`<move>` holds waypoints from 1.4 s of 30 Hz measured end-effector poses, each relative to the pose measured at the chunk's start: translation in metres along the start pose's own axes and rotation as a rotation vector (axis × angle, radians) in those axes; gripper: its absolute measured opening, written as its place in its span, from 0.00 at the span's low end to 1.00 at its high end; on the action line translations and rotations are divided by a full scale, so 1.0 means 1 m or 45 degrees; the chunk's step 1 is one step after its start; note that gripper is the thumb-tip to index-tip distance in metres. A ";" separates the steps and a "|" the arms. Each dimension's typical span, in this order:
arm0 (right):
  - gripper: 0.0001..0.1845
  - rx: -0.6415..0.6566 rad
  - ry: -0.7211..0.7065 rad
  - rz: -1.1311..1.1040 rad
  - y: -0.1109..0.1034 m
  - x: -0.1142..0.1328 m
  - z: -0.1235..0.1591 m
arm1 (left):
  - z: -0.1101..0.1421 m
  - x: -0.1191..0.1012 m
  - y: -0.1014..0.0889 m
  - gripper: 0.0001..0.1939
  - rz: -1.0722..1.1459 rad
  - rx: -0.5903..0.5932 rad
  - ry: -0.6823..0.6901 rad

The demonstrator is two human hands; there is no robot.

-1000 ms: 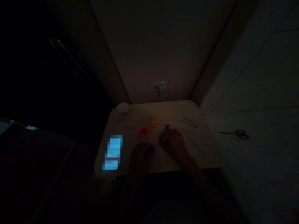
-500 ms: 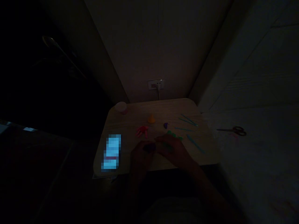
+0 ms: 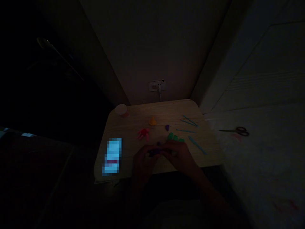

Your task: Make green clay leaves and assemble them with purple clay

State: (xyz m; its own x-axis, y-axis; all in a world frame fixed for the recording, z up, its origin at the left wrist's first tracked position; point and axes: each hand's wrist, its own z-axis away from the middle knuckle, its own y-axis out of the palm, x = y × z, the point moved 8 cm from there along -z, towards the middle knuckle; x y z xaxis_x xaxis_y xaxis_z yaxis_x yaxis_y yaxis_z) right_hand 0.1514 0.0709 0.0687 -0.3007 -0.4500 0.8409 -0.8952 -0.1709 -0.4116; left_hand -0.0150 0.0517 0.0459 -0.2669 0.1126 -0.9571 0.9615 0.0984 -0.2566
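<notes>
The light is very dim. Near the front of the small wooden table point(image 3: 133, 165), my left hand point(image 3: 142, 160) is closed around a dark purple lump of modelling clay point(image 3: 155, 151). From the other side, my right hand point(image 3: 180, 155) pinches the same lump, its fingertips meeting those of the left. A small dark bit point(image 3: 159, 143) shows just beyond the fingers. Green clay pieces point(image 3: 175, 138) lie beyond my right hand, and a small purple piece point(image 3: 167, 127) sits farther back. To the left are a red, several-legged clay shape point(image 3: 144, 134) and an orange cone-like shape point(image 3: 152, 121).
Thin blue sticks point(image 3: 189, 121) and a blue plastic knife point(image 3: 197, 145) lie on the right. A pale cup point(image 3: 122, 110) stands at the back left, a lit phone point(image 3: 112, 156) at the front left. Scissors point(image 3: 241, 131) lie off the table, right. A wall socket point(image 3: 156, 86) holds a plug.
My right hand has moved left and back from the green pieces, uncovering them, and joined my left hand at the purple clay. The view has shifted slightly.
</notes>
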 end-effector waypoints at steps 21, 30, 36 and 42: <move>0.15 -0.515 0.365 -0.303 -0.067 -0.039 0.003 | -0.005 0.019 -0.001 0.09 -0.595 -0.006 0.259; 0.17 -0.379 0.352 -0.364 -0.041 -0.039 0.000 | -0.001 0.023 0.002 0.09 -0.750 0.029 0.359; 0.11 -0.353 0.459 -0.397 -0.038 -0.038 0.002 | -0.002 0.026 -0.001 0.09 -0.717 0.008 0.357; 0.14 -0.343 0.413 -0.354 -0.036 -0.028 0.001 | -0.004 0.026 -0.005 0.07 -0.432 -0.012 0.195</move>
State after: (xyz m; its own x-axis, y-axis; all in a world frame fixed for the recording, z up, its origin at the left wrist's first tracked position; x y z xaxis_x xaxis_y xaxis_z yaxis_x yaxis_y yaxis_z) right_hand 0.1920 0.0884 0.0597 -0.0871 -0.1167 0.9893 -0.9962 0.0059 -0.0870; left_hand -0.0275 0.0581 0.0230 -0.5777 0.2184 -0.7865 0.8162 0.1641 -0.5540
